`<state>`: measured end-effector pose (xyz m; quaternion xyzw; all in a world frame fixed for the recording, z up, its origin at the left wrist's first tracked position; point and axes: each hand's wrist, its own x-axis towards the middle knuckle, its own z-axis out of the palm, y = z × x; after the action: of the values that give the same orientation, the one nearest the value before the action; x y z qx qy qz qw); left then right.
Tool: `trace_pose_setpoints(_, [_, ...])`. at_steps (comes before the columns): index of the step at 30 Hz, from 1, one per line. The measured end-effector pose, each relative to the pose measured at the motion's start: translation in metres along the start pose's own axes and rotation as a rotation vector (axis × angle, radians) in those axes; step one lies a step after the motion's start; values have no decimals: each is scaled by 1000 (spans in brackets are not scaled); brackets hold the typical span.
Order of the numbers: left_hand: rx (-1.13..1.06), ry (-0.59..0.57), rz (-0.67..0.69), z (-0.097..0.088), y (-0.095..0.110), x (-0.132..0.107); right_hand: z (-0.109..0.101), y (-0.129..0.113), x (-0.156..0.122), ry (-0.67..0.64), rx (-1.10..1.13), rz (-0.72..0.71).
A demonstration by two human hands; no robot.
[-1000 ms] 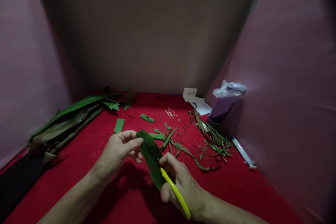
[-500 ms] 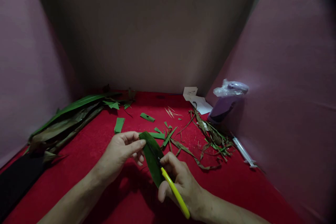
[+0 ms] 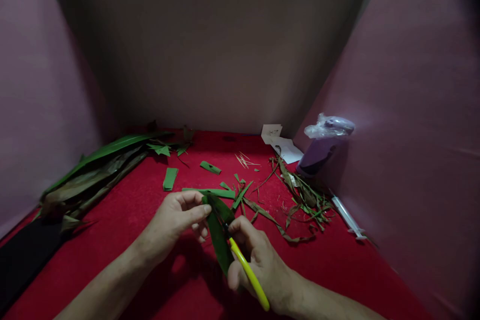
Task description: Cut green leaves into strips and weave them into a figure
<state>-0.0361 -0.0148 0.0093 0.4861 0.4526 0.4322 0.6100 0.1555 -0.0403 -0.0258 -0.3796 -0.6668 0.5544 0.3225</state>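
Note:
Between thumb and fingers, my left hand [image 3: 180,217] pinches the upper end of a dark green leaf piece [image 3: 218,242]. Yellow-handled scissors [image 3: 245,270] are held in my right hand [image 3: 258,260]. Their dark blades lie along the leaf, which is parted into two strips near the top; the blade tips are hard to make out. Just beyond my hands, a long green leaf strip [image 3: 213,193] lies on the red cloth. A short rectangular leaf piece [image 3: 170,179] and another cut piece [image 3: 210,167] lie farther back.
Long leaves [image 3: 101,160] are piled at the left, by a black item [image 3: 30,260]. On the right are dry leaf scraps [image 3: 303,200], a syringe [image 3: 348,217], a purple bottle [image 3: 322,147] and white papers [image 3: 287,150]. Toothpicks [image 3: 245,161] lie mid-back. Walls enclose three sides.
The scissors have cut farther up the leaf, and its two strips have spread apart. My left hand has shifted slightly right and down with the leaf end.

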Motion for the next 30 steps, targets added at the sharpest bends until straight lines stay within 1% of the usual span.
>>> trace_pose_setpoints(6, [33, -46, 29, -2, -1, 1, 1, 3, 2, -28, 84, -16])
trace_pose_setpoints(12, [30, -85, 42, -4, -4, 1, 2, 11, 2, -24, 86, -29])
trace_pose_setpoints(17, [19, -82, 8, -4, -7, 4, -1, 15, 4, 39, 82, -46])
trace_pose_setpoints(21, [2, -15, -4, -7, -6, 6, -12, 9, 10, 150, 41, -77])
trace_pose_setpoints(24, [-15, 29, -10, -7, -5, 7, -29, 0, 16, 301, -114, -109])
trace_pose_setpoints(25, [-18, 34, -12, -7, -5, 7, -38, -2, 19, 378, -211, -115])
trace_pose_setpoints(27, [-46, 27, -14, -7, -5, 8, -57, -2, 25, 470, -478, -74])
trace_pose_setpoints(29, [-103, 14, -12, -8, -3, 9, -76, 2, 31, 452, -780, -10])
trace_pose_setpoints(30, [-134, 13, -8, -8, -2, 9, -84, 6, 34, 410, -943, 26])
